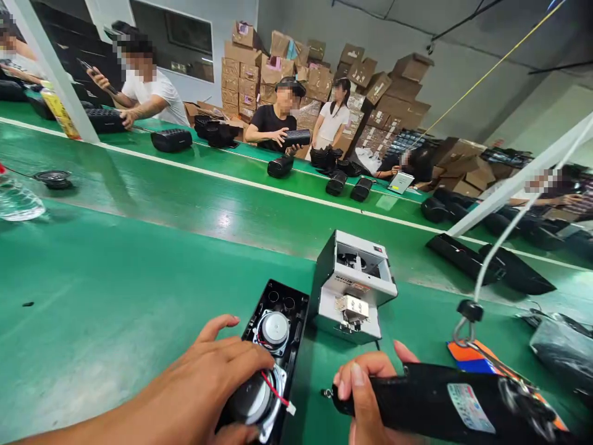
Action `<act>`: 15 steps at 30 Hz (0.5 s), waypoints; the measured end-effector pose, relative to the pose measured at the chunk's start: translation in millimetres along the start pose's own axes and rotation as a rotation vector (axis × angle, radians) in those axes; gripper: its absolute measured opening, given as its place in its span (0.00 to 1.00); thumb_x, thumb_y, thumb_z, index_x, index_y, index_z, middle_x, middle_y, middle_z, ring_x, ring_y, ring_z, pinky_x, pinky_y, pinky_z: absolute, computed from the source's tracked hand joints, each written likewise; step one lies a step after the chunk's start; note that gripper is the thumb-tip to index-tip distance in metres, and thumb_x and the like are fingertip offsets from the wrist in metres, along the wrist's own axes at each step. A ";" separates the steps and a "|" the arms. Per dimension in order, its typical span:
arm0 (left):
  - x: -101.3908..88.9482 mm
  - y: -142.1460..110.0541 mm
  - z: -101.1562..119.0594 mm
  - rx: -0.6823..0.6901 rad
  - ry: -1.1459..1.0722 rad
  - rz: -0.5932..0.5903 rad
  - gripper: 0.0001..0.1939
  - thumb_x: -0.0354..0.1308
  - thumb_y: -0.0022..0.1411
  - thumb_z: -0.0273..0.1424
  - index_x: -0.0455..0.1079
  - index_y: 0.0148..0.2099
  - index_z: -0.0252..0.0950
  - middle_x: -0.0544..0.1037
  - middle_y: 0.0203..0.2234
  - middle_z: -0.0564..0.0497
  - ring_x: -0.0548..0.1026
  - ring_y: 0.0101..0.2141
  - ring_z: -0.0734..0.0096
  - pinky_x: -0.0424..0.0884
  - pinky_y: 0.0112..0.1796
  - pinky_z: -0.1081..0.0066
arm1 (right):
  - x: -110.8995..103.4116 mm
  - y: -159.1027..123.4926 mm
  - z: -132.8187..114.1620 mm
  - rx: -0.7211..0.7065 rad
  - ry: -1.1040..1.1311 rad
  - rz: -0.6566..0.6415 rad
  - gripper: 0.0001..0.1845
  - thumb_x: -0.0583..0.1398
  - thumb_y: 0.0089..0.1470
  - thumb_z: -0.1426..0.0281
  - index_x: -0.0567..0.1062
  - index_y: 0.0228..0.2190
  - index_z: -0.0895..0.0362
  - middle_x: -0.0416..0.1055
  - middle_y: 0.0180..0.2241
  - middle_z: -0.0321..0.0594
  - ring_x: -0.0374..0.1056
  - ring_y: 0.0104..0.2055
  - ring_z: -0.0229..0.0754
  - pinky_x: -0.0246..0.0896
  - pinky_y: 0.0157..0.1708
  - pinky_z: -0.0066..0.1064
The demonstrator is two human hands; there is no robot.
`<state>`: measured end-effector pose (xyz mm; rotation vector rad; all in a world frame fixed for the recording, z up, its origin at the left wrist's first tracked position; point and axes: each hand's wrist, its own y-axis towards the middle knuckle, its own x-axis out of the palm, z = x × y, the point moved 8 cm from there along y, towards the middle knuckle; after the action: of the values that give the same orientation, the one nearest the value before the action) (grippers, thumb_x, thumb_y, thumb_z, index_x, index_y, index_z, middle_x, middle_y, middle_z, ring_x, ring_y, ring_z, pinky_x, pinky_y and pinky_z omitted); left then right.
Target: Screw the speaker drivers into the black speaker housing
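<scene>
Holds a smooth black power screwdriver (pixel 417 398) clamped in the right hand (pixel 365 395), fingers and thumb wrapped round its slim end near the metal tip, with a pale sticker (pixel 471 406) too small to read. Lays the left hand (pixel 217 371), fingers apart, over the lower round silver speaker (pixel 254 400) in an oblong black case (pixel 299 340) short of the green table's (pixel 115 296) far edge, but cannot tell of any firm clamp there. Has near that edge, just beyond the case, a boxy white-and-black machine (pixel 356 278) lettered apparently WEIXIN, and over the lower speaker a red wire with a white plug (pixel 291 408).
</scene>
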<state>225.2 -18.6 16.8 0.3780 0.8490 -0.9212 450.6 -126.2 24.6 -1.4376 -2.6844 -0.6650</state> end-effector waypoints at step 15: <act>14.4 27.2 -0.1 -0.129 -0.035 -0.281 0.28 0.66 0.48 0.19 0.79 0.51 0.46 0.89 0.57 0.54 0.82 0.62 0.46 0.37 0.79 0.31 | 3.0 -0.3 -5.3 0.036 -0.026 -0.067 0.22 0.69 0.79 0.65 0.66 0.64 0.45 0.73 0.28 0.21 0.71 0.28 0.39 0.67 0.40 0.36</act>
<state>252.0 -10.9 3.9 0.1315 0.9395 -1.1220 447.7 -126.0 30.0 -1.3633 -2.7606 -0.6018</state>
